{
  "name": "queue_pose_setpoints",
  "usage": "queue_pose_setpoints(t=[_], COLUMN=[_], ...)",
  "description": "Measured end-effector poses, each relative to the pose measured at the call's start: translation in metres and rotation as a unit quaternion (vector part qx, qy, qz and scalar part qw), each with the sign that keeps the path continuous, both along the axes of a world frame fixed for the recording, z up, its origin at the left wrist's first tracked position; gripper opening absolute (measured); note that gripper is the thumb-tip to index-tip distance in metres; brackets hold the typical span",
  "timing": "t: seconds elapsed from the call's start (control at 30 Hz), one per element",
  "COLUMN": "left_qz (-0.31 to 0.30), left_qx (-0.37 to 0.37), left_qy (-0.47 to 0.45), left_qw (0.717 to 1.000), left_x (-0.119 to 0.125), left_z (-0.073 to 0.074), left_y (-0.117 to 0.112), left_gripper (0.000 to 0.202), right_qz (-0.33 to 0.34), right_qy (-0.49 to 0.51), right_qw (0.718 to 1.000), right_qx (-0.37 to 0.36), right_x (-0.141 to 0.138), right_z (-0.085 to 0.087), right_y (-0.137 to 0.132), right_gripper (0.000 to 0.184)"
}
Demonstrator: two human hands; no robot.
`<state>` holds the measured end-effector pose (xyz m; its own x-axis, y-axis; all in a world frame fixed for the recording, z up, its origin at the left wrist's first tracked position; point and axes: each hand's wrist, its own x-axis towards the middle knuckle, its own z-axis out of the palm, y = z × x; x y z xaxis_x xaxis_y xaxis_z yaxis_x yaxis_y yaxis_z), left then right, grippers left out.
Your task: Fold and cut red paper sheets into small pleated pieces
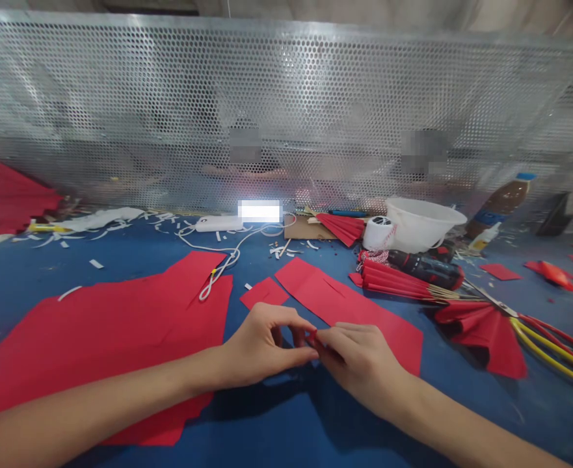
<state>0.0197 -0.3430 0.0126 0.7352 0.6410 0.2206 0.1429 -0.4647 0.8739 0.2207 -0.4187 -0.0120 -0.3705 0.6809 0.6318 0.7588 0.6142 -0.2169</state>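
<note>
Just above the blue tabletop, my left hand and my right hand meet at the fingertips. Between them shows a tiny bit of red paper, mostly hidden by the fingers. Both hands are closed in a pinch on it. Behind my hands lie a long red paper strip and a small red paper square. Under and beyond my left forearm spreads a large red paper sheet, with a looped white cord across its upper right corner.
To the right are folded red paper fans, scissors with red and yellow handles, and a dark power tool. Farther back stand a white bucket, a thread spool and a bottle. A perforated metal screen closes off the rear.
</note>
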Motion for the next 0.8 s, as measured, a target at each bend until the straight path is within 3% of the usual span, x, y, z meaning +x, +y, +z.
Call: queue_pose_setpoints(t=[0.33, 0.8], left_qz=[0.014, 0.017], left_qx=[-0.001, 0.105], left_qy=[-0.018, -0.061], left_qw=[1.0, 0.992], left_x=[0.0015, -0.0008], left_z=[-0.0011, -0.0059], left_y=[0.0011, 0.002], left_gripper=[0.02, 0.016], right_qz=[0.002, 0.033], right_qy=[0.066, 0.135], right_qw=[0.996, 0.974], right_qx=[-0.062, -0.18], right_x=[-0.0011, -0.0011], right_z=[0.0019, 0.0041], right_y=[0.0007, 0.0008], right_gripper=[0.016, 0.011])
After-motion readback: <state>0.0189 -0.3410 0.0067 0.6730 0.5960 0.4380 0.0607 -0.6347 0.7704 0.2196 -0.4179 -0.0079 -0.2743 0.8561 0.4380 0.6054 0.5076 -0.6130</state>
